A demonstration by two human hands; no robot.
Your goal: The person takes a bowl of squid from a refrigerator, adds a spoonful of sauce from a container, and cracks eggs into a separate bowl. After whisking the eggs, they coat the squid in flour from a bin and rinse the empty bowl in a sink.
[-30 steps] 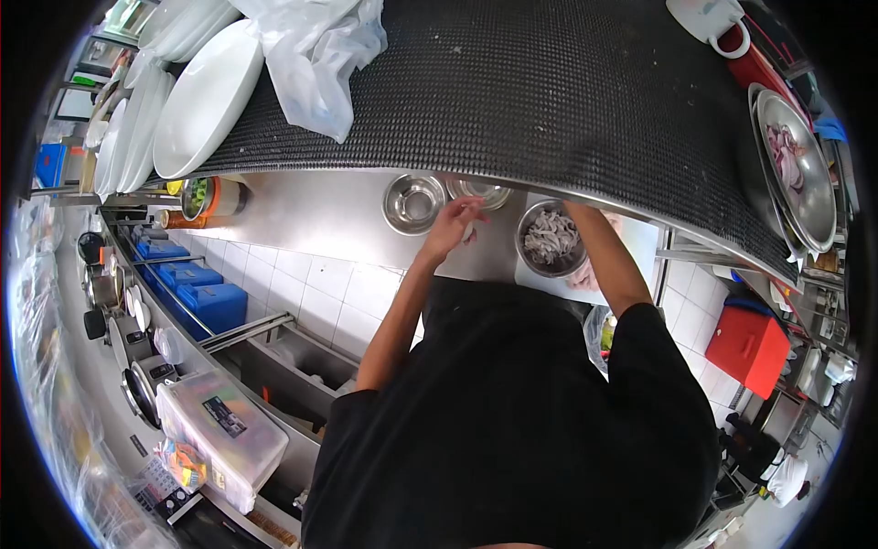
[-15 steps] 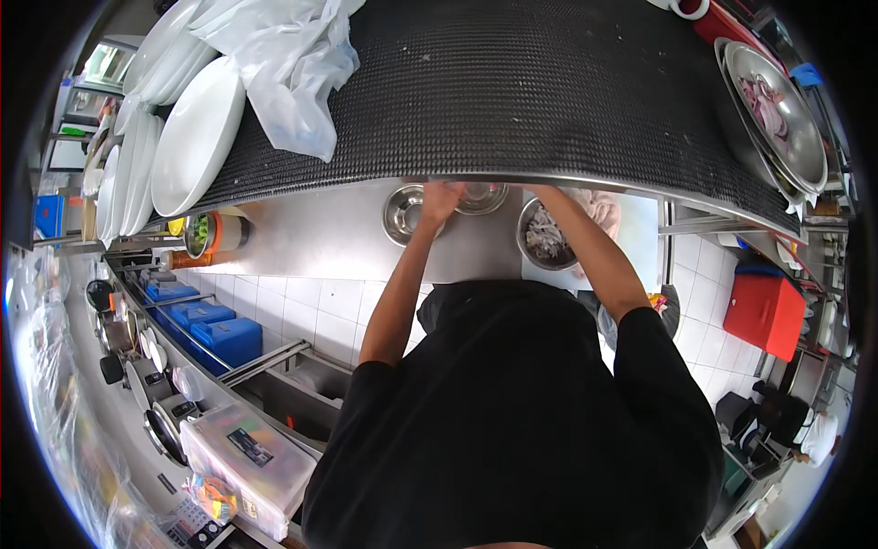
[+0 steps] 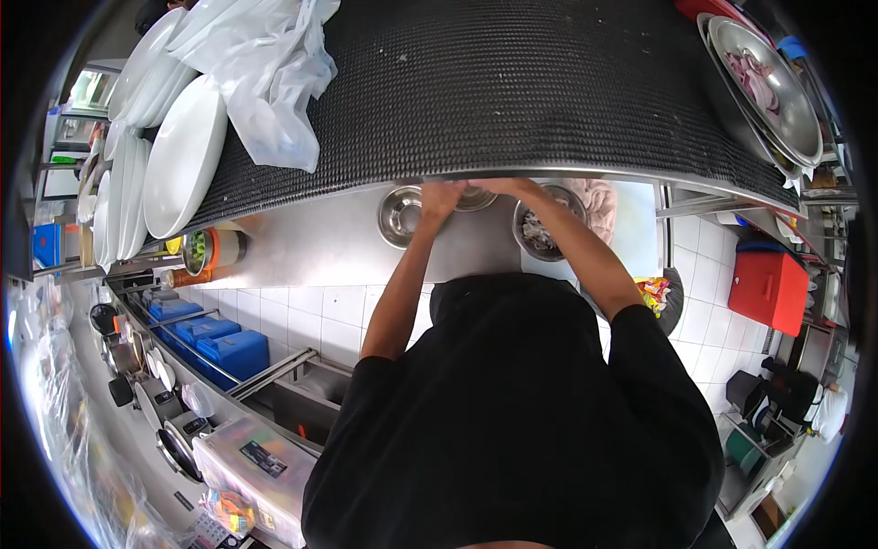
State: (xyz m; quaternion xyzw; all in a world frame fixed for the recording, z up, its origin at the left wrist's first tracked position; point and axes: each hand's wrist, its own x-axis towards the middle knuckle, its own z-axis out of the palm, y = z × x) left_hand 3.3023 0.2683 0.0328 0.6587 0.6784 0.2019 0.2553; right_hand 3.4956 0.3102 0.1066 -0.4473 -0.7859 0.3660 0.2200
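My left hand (image 3: 443, 198) is at the right side of an empty-looking steel bowl (image 3: 399, 218), near a second steel bowl (image 3: 474, 198) partly under the shelf edge. My right hand (image 3: 508, 186) reaches to that second bowl from the right, its fingertips hidden by the shelf. The fingers of both hands are too hidden to read. Below my right forearm sits a steel bowl of chopped pale-and-dark food (image 3: 540, 231). A pinkish cloth (image 3: 600, 207) lies beside it on a pale board (image 3: 637, 240).
Above the steel counter (image 3: 311, 238) runs a shelf with a black mat (image 3: 512, 91). It carries white plates (image 3: 187, 157), a plastic bag (image 3: 271, 101) and bowls with sliced onion (image 3: 768, 87). A container with greens (image 3: 198, 251) stands at the left.
My right hand has moved left, closer to my left hand. More of the bowl of chopped food shows. The view has shifted slightly.
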